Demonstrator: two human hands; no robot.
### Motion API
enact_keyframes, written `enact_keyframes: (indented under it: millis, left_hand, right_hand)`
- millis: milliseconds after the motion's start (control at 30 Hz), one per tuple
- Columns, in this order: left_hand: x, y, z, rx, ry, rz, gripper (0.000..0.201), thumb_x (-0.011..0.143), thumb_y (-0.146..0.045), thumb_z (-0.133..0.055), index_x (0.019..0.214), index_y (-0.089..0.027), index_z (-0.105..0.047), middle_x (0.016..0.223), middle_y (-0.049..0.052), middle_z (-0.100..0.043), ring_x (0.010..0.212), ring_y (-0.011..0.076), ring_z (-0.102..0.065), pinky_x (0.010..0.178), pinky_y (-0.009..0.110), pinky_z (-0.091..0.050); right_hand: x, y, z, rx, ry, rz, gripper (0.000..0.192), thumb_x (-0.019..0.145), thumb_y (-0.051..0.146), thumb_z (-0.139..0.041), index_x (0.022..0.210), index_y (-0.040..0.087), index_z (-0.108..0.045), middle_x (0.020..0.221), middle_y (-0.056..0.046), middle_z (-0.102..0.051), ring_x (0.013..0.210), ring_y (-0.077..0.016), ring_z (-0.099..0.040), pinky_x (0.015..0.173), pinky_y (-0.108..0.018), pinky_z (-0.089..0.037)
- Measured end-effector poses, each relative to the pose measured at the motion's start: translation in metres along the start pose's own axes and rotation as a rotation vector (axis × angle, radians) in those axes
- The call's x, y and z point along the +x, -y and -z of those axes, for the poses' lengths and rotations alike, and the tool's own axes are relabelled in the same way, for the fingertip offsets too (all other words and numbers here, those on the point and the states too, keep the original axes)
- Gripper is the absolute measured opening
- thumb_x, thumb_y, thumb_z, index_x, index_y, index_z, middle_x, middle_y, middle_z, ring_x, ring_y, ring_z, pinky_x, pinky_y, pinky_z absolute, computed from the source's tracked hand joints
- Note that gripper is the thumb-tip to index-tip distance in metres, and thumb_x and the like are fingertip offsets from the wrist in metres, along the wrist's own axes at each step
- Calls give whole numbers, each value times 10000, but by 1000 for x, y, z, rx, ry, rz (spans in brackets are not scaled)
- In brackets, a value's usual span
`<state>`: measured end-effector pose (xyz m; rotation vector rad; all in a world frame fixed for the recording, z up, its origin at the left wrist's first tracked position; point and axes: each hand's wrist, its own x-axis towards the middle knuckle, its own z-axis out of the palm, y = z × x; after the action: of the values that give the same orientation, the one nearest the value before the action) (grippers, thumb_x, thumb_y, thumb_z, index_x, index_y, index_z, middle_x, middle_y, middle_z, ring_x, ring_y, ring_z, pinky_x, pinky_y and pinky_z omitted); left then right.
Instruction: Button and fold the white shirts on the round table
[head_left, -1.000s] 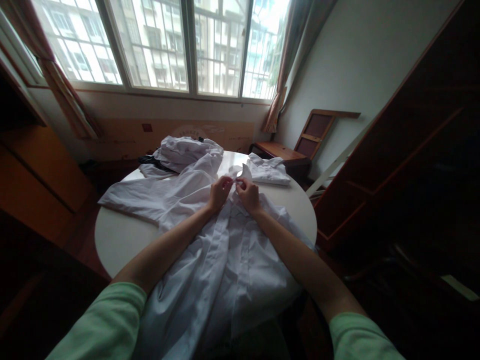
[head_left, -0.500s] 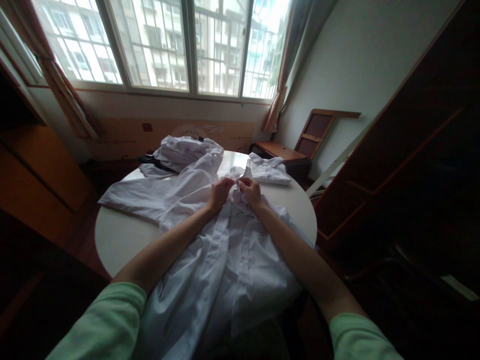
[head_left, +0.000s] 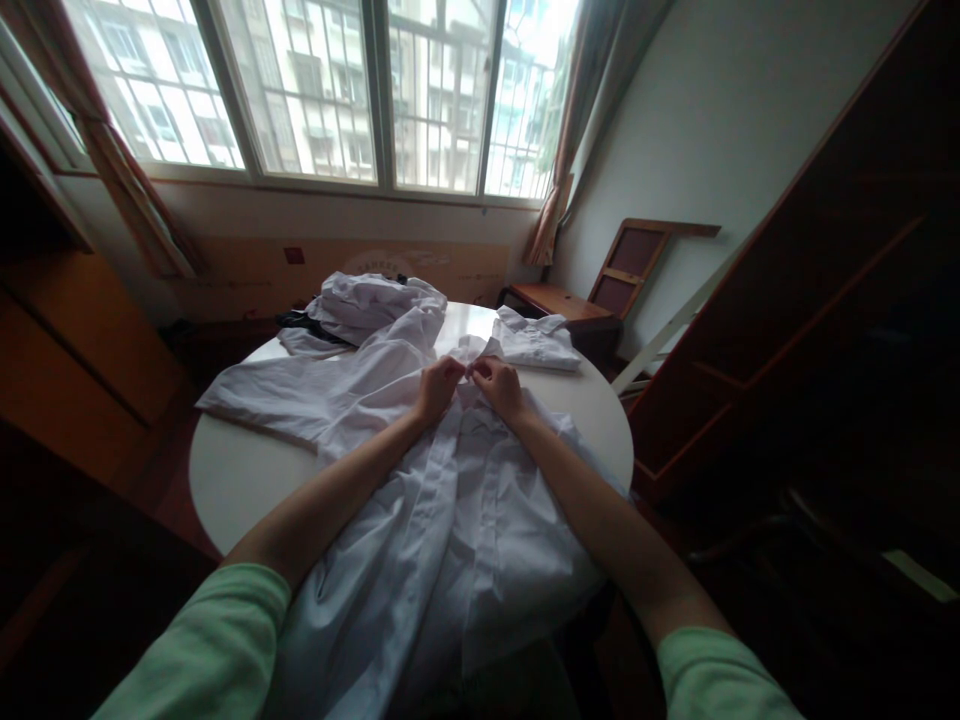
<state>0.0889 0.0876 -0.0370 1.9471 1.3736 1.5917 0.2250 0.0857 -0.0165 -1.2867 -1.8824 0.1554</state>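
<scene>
A white button-up shirt (head_left: 397,560) lies spread over the round table, its collar end at the far side and its front hanging toward me. My left hand (head_left: 441,388) is closed in a pinch on the shirt's collar area. Right beside it, my right hand (head_left: 498,384) also pinches the cloth there, fingertips almost touching those of the left. Whether a button sits between the fingers is too small to tell. One sleeve (head_left: 262,395) stretches out to the left across the table.
The white round table (head_left: 232,490) carries a heap of white clothes (head_left: 375,305) with something black at the back left. A folded white shirt (head_left: 540,342) lies at the back right. Behind the table stands a wooden chair (head_left: 562,300); a dark wooden cabinet (head_left: 750,350) is at the right.
My right hand has shifted slightly left toward my left hand, and the collar cloth between them has tilted and sunk a little. The rest of the shirt lies the same.
</scene>
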Motion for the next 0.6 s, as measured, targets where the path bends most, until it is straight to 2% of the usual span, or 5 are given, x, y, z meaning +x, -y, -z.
enact_keyframes:
  millis: [167, 333, 500, 600]
  left_hand:
    - [0, 1, -1, 1, 17, 5, 125, 772, -180, -572, 652, -175, -608, 620, -22, -636, 593, 107, -567, 570, 202, -411]
    - [0, 2, -3, -32, 39, -55, 91, 809, -184, -549, 734, -187, -601, 724, 1, -639, 668, 123, -592, 628, 227, -462]
    - [0, -1, 0, 128, -59, -187, 91, 799, -240, -593, 727, -186, -584, 795, 36, -590, 747, 150, -557, 701, 271, -454]
    - [-1, -3, 0, 183, -39, -186, 118, 781, -258, -620, 701, -184, -573, 727, 19, -559, 693, 144, -534, 667, 263, -430]
  right_hand:
    - [-3, 0, 1, -112, 31, 39, 170, 790, 152, -515, 890, 169, -652, 934, -70, -660, 821, -179, -613, 729, -266, -443]
    - [-4, 3, 0, -131, 23, -22, 161, 823, 204, -513, 922, 160, -632, 940, -75, -652, 810, -182, -606, 696, -265, -432]
    - [-4, 4, 0, -116, 10, -41, 159, 841, 231, -518, 931, 150, -620, 945, -79, -648, 815, -179, -602, 693, -266, -428]
    - [-5, 6, 1, -133, 12, -51, 154, 837, 222, -527, 938, 145, -615, 952, -81, -642, 809, -181, -599, 683, -267, -424]
